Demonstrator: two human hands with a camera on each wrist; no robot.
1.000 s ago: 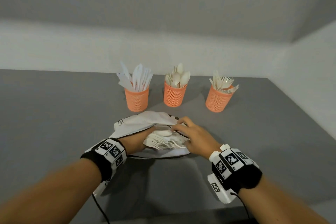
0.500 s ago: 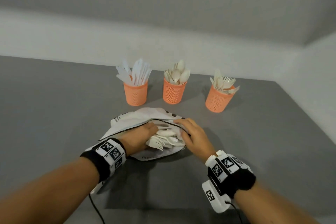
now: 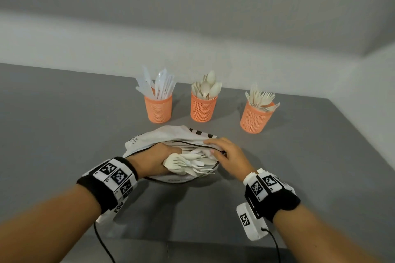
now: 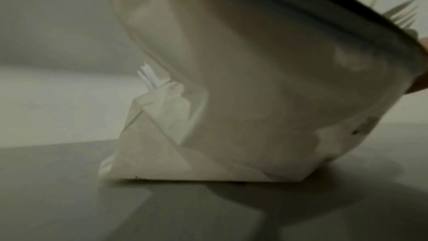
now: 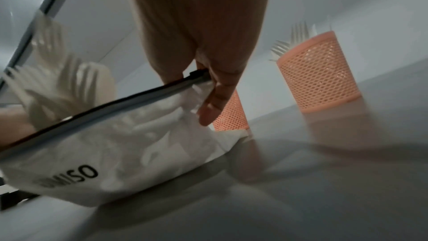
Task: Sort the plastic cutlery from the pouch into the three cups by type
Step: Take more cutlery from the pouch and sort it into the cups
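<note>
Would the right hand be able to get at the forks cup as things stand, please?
Probably yes: the right hand grips the pouch rim, and only bare table lies between it and the forks cup.

Three cups [image 3: 158, 109], [image 3: 203, 108], [image 3: 256, 118]: orange, mesh pattern of small holes. Knives [image 3: 157, 86] in the left cup: white, slightly translucent. Spoons [image 3: 206, 86] and forks [image 3: 261, 98] in the other two: cream. Pouch [image 3: 162, 136]: white, dark zip edge, black stripes at its far corner, black lettering on the side [image 5: 69, 175]. Tabletop [image 3: 64, 124]: plain grey. Wristbands [image 3: 111, 179]: black, with black-and-white square code markers.
</note>
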